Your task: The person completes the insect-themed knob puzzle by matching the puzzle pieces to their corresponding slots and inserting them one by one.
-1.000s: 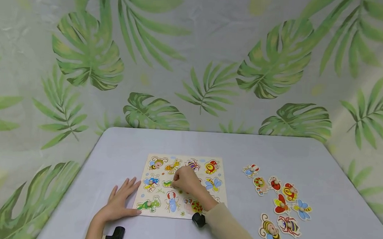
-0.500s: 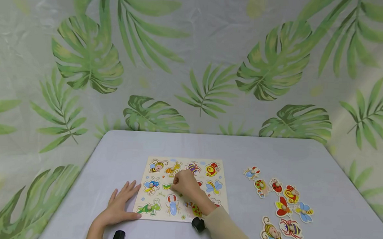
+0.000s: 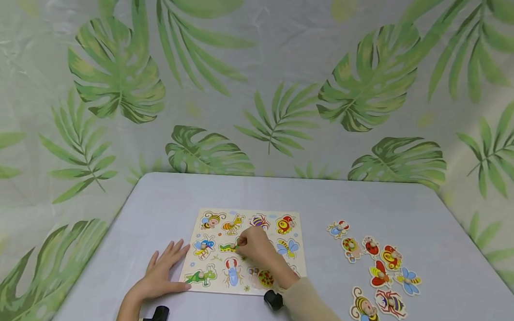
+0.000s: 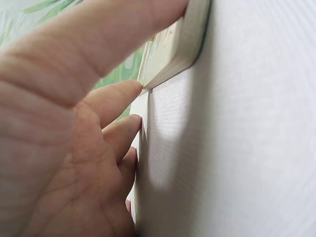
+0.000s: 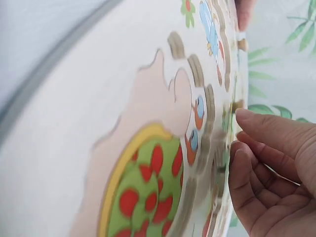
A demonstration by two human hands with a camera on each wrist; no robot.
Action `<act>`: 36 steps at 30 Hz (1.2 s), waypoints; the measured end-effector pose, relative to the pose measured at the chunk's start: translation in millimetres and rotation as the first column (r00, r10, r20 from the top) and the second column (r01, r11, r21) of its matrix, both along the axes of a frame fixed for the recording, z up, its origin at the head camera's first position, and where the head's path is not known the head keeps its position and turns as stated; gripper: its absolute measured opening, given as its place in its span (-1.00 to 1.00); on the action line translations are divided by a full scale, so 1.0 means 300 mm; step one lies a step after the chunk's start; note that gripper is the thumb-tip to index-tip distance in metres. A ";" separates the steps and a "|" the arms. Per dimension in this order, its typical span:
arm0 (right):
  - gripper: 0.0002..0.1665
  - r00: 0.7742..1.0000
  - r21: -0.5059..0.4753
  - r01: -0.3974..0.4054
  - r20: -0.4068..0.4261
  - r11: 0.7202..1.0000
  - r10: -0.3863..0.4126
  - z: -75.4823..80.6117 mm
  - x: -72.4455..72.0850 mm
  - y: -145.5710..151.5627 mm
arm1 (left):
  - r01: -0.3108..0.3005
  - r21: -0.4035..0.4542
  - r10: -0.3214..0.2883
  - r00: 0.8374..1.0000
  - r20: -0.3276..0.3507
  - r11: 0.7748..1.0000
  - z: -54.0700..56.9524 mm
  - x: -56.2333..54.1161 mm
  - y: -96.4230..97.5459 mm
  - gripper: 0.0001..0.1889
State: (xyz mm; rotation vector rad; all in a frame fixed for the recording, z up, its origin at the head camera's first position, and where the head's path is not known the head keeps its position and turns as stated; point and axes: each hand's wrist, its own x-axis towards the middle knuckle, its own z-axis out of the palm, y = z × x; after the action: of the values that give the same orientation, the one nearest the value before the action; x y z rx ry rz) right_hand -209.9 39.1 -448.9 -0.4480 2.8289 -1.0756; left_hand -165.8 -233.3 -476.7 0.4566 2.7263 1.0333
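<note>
A wooden peg puzzle board [image 3: 215,288] with insect pictures lies on the table. My right hand [image 3: 257,248] is over its middle, fingertips curled at the right end of the green caterpillar piece [image 3: 227,248]. In the right wrist view the right hand [image 5: 276,168] is close against the board, beside a wooden knob [image 5: 238,105]; the exact finger contact is partly hidden. My left hand [image 3: 159,272] rests at the board's left edge, fingers spread and thumb at the near corner. A mosquito-like piece [image 3: 204,246] and a grasshopper piece [image 3: 201,276] sit in the board.
Several loose insect pieces lie to the right of the board, among them a stag beetle [image 3: 338,229], a ladybird [image 3: 370,247], a spider [image 3: 391,303] and a bee [image 3: 365,309]. A leaf-patterned curtain [image 3: 272,117] hangs behind the white table [image 3: 325,198].
My right hand has shifted slightly to the right, showing more of the caterpillar piece. The left hand stays at the board's edge. The loose pieces lie as before.
</note>
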 end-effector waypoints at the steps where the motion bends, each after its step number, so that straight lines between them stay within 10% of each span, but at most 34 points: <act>1: -0.92 1.000 -0.002 0.007 0.007 1.000 -0.007 0.003 0.002 0.009 | 0.000 0.001 0.000 1.000 -0.002 1.000 0.000 -0.001 0.001 0.04; 36: -0.91 0.982 0.029 0.174 -0.086 0.984 -0.171 0.053 0.024 0.294 | 0.011 -0.020 -0.011 1.000 -0.009 1.000 -0.005 -0.007 -0.003 0.05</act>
State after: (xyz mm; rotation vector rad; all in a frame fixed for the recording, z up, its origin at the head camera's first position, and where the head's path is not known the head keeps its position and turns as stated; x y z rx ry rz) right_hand -202.7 127.4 -433.0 -0.2536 3.0023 -1.0539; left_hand -167.8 -234.1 -478.2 0.4738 2.7361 1.0033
